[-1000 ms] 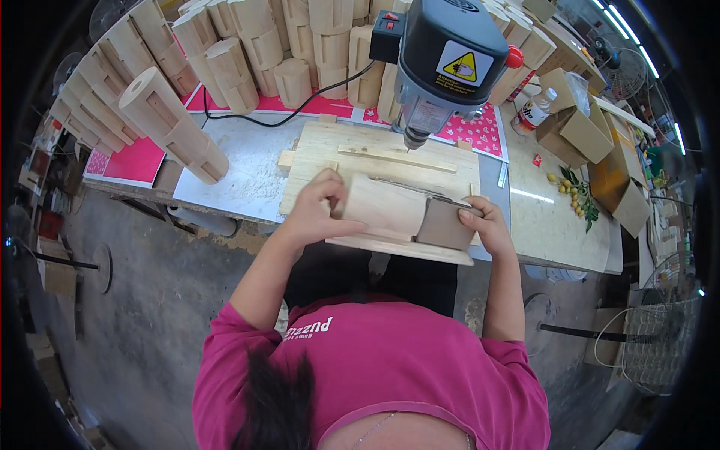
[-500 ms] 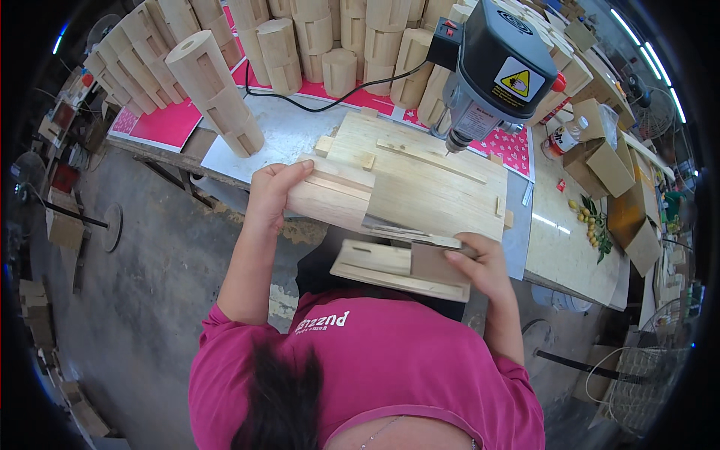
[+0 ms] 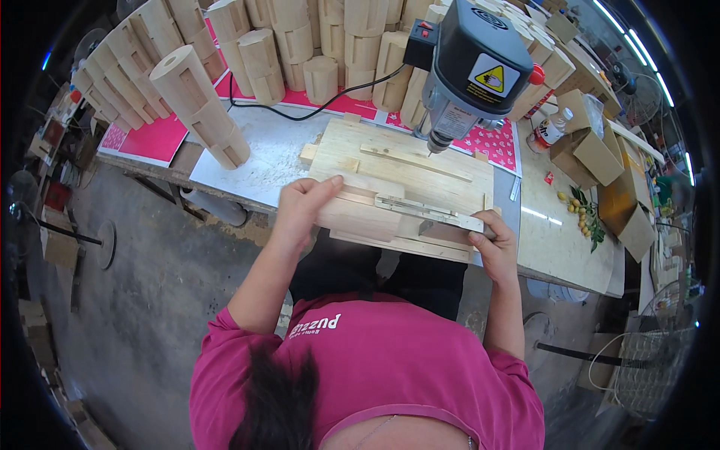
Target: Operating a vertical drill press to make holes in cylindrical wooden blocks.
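Observation:
My left hand (image 3: pixel 306 211) is closed around the left end of a pale wooden cylinder (image 3: pixel 360 217), thumb on top. A lengthwise groove runs along the cylinder. In my right hand (image 3: pixel 495 244) is a flat piece with a narrow slotted metal edge (image 3: pixel 431 211), gripped at its right end between thumb and fingers. Its left end lies over the cylinder's right part, at the groove; exact contact is hard to tell. Both are held over the near side of a wooden board (image 3: pixel 427 176) fitted with thin strips. Above the board's far side hangs a drill press (image 3: pixel 476 64), its bit pointing down.
Several grooved wooden cylinders stand stacked along the back, and one tall stack (image 3: pixel 201 109) stands nearer at left. A black cable (image 3: pixel 315 114) crosses the table. At right are a bottle (image 3: pixel 551 129), cardboard boxes (image 3: pixel 589 146) and yellow fruit with leaves (image 3: pixel 581 214).
The slotted piece has moved up and tilted, coming from below the cylinder to over its right part. Both hands have shifted slightly, and the cylinder is now lower over the board.

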### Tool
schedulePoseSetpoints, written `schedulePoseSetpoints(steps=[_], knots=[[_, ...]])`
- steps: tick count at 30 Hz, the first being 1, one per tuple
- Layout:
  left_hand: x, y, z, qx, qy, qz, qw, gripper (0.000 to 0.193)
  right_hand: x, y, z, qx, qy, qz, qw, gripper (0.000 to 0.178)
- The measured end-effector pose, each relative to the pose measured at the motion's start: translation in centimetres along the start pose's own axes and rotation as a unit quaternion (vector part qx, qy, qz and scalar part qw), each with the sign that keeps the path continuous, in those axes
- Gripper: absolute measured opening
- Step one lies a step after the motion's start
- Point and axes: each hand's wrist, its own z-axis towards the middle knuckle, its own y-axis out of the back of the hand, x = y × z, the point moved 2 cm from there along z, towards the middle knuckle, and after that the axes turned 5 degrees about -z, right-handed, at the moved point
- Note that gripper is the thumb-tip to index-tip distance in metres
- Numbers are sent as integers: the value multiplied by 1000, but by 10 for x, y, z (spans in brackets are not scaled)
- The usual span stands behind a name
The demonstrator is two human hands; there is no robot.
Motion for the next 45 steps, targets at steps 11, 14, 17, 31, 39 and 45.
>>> schedulePoseSetpoints(steps=[11, 14, 17, 31, 39, 45], knots=[[67, -52, 28, 222, -259, 356, 870, 58, -54, 19, 20, -80, 77, -377, 920, 28], [79, -63, 34, 141, -319, 457, 818, 67, -48, 23, 27, -82, 60, -481, 871, 33], [88, -73, 46, 113, -297, 466, 826, 71, -52, 25, 36, -89, -7, -462, 882, 36], [72, -50, 81, 105, -273, 463, 837, 54, -64, 5, 77, -81, 18, -357, 930, 41], [69, -46, 87, 130, -311, 456, 824, 45, -66, 5, 77, -78, 102, -368, 921, 42], [74, -43, 97, 135, -318, 460, 818, 38, -20, 52, 93, -111, 33, -248, 962, 34]])
